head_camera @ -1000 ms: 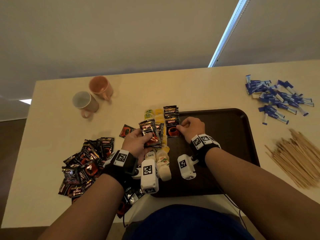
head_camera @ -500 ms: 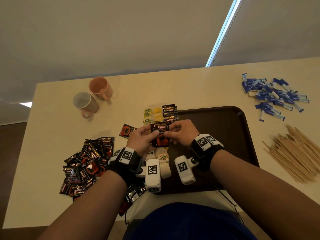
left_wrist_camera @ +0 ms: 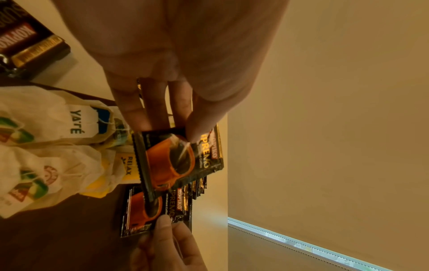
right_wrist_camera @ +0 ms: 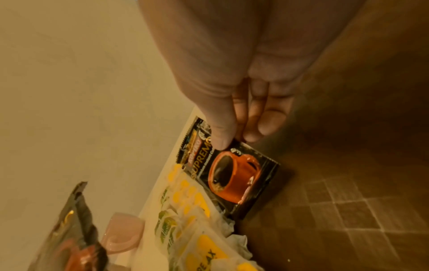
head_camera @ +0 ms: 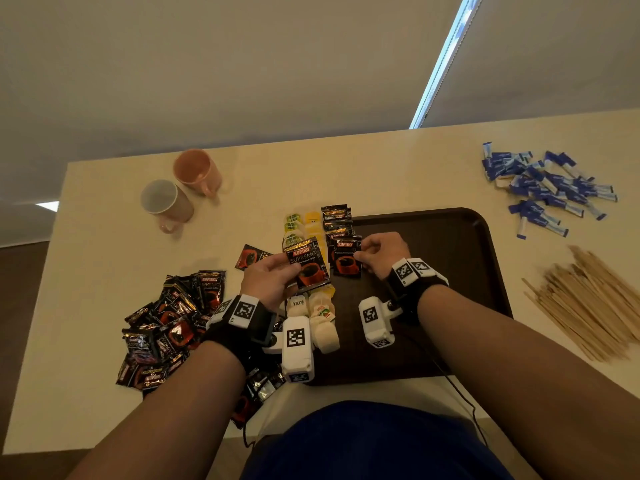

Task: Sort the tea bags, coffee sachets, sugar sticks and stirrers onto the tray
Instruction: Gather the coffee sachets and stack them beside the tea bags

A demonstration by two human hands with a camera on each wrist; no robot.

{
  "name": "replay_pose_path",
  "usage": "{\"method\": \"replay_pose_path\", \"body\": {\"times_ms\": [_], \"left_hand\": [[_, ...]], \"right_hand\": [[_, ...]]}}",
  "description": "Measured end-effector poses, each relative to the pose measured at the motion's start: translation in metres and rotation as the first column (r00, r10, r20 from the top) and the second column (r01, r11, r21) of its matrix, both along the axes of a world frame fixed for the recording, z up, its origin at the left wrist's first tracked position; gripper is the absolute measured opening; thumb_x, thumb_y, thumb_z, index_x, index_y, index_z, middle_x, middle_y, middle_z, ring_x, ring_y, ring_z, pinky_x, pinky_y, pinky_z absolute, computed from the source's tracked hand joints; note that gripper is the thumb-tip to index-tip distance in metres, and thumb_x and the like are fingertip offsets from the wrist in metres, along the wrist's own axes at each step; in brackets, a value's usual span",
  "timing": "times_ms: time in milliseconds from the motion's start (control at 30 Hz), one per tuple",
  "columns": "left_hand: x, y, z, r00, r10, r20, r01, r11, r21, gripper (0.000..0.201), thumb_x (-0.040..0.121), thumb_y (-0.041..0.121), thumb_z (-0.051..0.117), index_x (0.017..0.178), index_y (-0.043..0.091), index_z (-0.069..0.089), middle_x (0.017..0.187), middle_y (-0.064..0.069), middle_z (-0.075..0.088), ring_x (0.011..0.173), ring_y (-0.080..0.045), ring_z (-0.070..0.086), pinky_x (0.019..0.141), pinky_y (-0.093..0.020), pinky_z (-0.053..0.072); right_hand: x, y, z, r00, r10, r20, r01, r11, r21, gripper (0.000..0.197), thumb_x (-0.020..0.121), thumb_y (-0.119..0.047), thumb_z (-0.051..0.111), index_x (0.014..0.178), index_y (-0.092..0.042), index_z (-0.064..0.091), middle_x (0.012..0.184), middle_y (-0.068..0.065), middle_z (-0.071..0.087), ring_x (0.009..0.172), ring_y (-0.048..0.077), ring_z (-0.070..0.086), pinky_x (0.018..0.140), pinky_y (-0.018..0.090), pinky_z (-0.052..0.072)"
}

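Each grip pinches one coffee sachet – left hand, right hand – brand lettering legible only from head view

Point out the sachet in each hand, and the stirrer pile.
Left-hand sachet [head_camera: 307,268], head view, printed front.
Right-hand sachet [head_camera: 344,259], head view, cup picture.
Stirrer pile [head_camera: 588,303], head view, middle of heap.

The cream table carries a brown tray, two mugs, sachets, sugar sticks and stirrers.
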State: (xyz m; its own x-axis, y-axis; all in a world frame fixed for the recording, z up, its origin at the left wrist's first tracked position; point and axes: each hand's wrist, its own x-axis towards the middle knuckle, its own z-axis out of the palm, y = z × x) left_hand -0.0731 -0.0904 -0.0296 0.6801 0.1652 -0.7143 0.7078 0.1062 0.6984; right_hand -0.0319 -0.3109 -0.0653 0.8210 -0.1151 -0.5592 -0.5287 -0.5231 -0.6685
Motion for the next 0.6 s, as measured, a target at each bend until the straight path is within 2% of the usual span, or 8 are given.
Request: {"method": "replay_pose_path", "body": {"times_ms": [100, 167, 333, 500, 600], "left_hand": [[0.001, 0.000, 0.000, 1.000, -0.003, 0.000, 0.003, 1.000, 0.000, 0.018, 0.089, 0.004, 0.068, 0.098, 0.020, 0.069, 0.101, -0.005, 0.075, 0.098, -0.024, 0.070, 0.077, -0.036, 0.053], [0.002, 0.000, -0.001, 1.000, -0.007, 0.003, 0.007, 1.000, 0.009, 0.019, 0.089, 0.005, 0.069, 0.099, 0.021, 0.069, 0.103, -0.006, 0.075, 0.099, -0.026, 0.070, 0.076, -0.036, 0.052], [0.003, 0.002, 0.000, 1.000, -0.009, -0.003, 0.009, 1.000, 0.012, 0.020, 0.089, 0.005, 0.069, 0.104, 0.019, 0.068, 0.107, -0.007, 0.074, 0.100, -0.027, 0.070, 0.078, -0.037, 0.053], [0.001, 0.002, 0.002, 1.000, -0.003, -0.001, 0.003, 1.000, 0.009, 0.019, 0.089, 0.004, 0.068, 0.099, 0.021, 0.069, 0.103, -0.005, 0.074, 0.098, -0.025, 0.070, 0.078, -0.036, 0.053], [0.001, 0.001, 0.004, 1.000, 0.005, 0.001, -0.005, 1.000, 0.008, 0.021, 0.089, 0.004, 0.068, 0.106, 0.016, 0.069, 0.103, -0.005, 0.074, 0.098, -0.025, 0.070, 0.077, -0.036, 0.053]], "right_hand": [[0.004, 0.004, 0.000, 1.000, 0.014, -0.001, -0.014, 1.000, 0.001, 0.015, 0.082, -0.020, 0.078, 0.087, -0.025, 0.065, 0.084, 0.000, 0.071, 0.082, 0.016, 0.069, 0.084, 0.039, 0.059], [0.006, 0.005, -0.001, 1.000, 0.024, 0.006, -0.024, 1.000, -0.015, 0.014, 0.082, -0.021, 0.078, 0.088, -0.025, 0.066, 0.084, 0.000, 0.071, 0.081, 0.015, 0.069, 0.084, 0.038, 0.059], [0.013, 0.007, 0.001, 0.998, 0.060, 0.000, -0.060, 0.994, -0.093, 0.014, 0.081, -0.026, 0.079, 0.075, -0.021, 0.068, 0.080, -0.001, 0.071, 0.079, 0.015, 0.067, 0.085, 0.036, 0.058], [0.016, 0.008, 0.001, 0.996, 0.089, -0.011, -0.090, 0.987, -0.134, 0.014, 0.083, -0.028, 0.077, 0.081, -0.016, 0.070, 0.083, -0.001, 0.070, 0.085, 0.013, 0.066, 0.088, 0.033, 0.055], [0.015, 0.008, 0.002, 0.996, 0.092, -0.016, -0.093, 0.986, -0.139, 0.015, 0.083, -0.030, 0.077, 0.081, -0.016, 0.071, 0.084, -0.001, 0.070, 0.083, 0.013, 0.066, 0.086, 0.032, 0.055]]}}
